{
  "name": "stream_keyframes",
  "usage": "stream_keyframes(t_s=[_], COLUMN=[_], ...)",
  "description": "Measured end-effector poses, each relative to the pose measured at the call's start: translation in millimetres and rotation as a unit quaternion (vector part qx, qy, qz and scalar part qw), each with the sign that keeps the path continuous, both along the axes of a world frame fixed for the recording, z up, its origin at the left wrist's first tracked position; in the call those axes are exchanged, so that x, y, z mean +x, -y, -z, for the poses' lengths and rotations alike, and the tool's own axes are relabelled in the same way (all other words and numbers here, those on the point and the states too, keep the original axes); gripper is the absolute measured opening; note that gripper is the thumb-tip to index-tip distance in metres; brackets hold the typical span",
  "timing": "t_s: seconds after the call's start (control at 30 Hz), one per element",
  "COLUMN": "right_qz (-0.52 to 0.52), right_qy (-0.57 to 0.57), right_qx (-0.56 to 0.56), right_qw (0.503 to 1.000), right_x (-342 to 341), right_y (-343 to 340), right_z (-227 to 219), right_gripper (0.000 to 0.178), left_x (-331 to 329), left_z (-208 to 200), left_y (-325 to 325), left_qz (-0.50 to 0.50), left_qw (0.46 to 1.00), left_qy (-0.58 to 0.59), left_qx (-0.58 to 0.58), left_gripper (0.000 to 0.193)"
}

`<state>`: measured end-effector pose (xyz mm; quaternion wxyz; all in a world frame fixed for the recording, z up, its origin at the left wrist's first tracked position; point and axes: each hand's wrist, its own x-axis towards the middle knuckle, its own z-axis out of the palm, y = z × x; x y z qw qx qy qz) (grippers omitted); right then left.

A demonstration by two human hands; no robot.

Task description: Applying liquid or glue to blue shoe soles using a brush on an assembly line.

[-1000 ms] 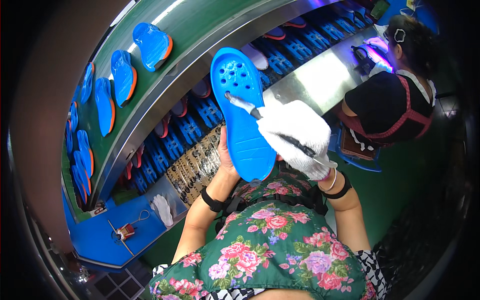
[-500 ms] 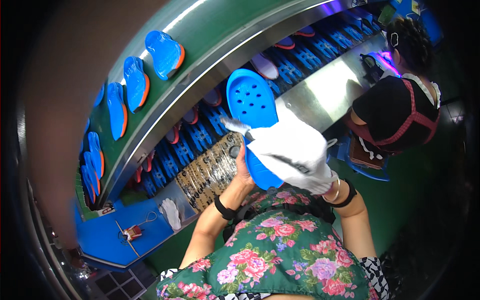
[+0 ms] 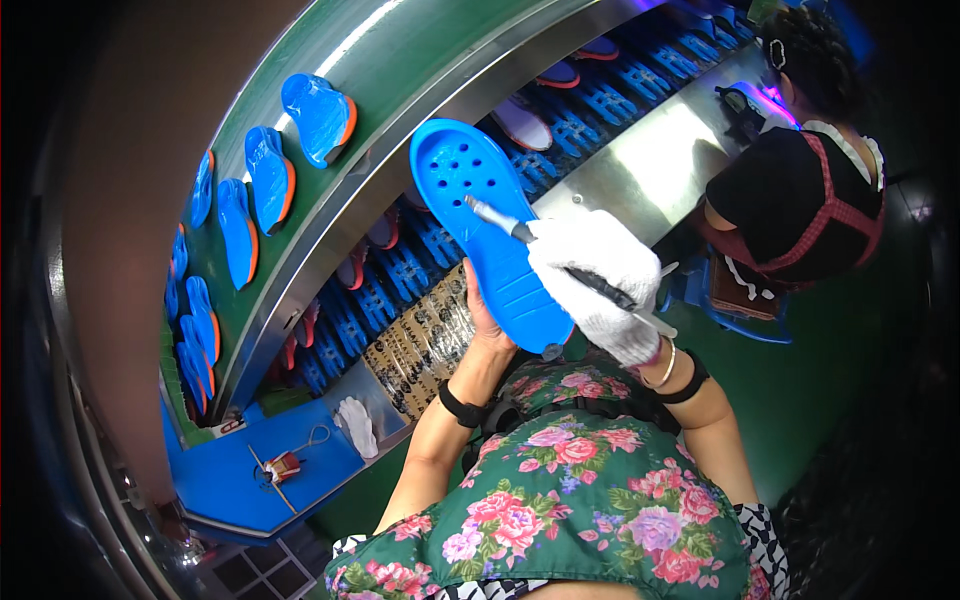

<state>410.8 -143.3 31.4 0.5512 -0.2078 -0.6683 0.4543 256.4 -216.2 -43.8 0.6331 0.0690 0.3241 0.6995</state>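
Observation:
A long blue shoe sole (image 3: 492, 262) with small round holes in its wide end is held up before me, tilted. My bare left hand (image 3: 487, 312) grips its left edge near the narrow end; most of those fingers are hidden beneath it. In a white knitted glove, my right hand (image 3: 598, 285) is closed around a slim brush (image 3: 498, 218) with a dark handle. The brush's pale tip lies over the sole, just below the holes. Whether it touches the surface, I cannot tell.
Blue soles with orange edges (image 3: 270, 180) lie along a green conveyor belt (image 3: 395, 70). Under its metal rim are shelves with blue racks (image 3: 362, 303) and shoes. At the lower left, a blue table (image 3: 230, 480) stands beside a white glove (image 3: 356, 427). A co-worker (image 3: 790, 200) sits at the right.
My right hand has drawn back to the right, uncovering more of the sole and the brush. The sole has shifted left, and the brush tip now lies over its face near the holes.

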Motion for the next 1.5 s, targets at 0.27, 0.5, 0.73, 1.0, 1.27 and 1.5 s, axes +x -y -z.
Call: stream_keyframes(t_s=[0.27, 0.5, 0.73, 1.0, 1.27, 1.5], right_qz=[-0.052, -0.013, -0.046, -0.102, -0.158, -0.172], right_qy=[0.050, 0.109, 0.047, 0.059, 0.059, 0.108], right_qx=[0.093, 0.185, 0.106, 0.086, 0.110, 0.124], right_qw=[0.993, 0.977, 0.992, 0.989, 0.980, 0.971], right_x=[3, -9, 9, 2, 6, 7], right_y=[8, 16, -5, -12, -13, -11], right_z=[5, 20, 22, 24, 17, 18], right_gripper=[0.025, 0.035, 0.023, 0.018, 0.024, 0.019], left_x=[1, -11, -13, -26, -45, -60], left_z=[-4, -3, -17, -21, -12, -9], left_y=[-16, -32, -38, -46, -53, -64], left_qz=[0.073, 0.142, 0.023, 0.062, 0.105, 0.130], left_qw=[0.982, 0.956, 0.971, 0.970, 0.972, 0.969], left_qy=[0.085, 0.177, 0.203, 0.188, 0.152, 0.153], left_qx=[0.150, 0.186, 0.125, 0.142, 0.144, 0.144], left_gripper=[0.108, 0.110, 0.112, 0.114, 0.110, 0.114])
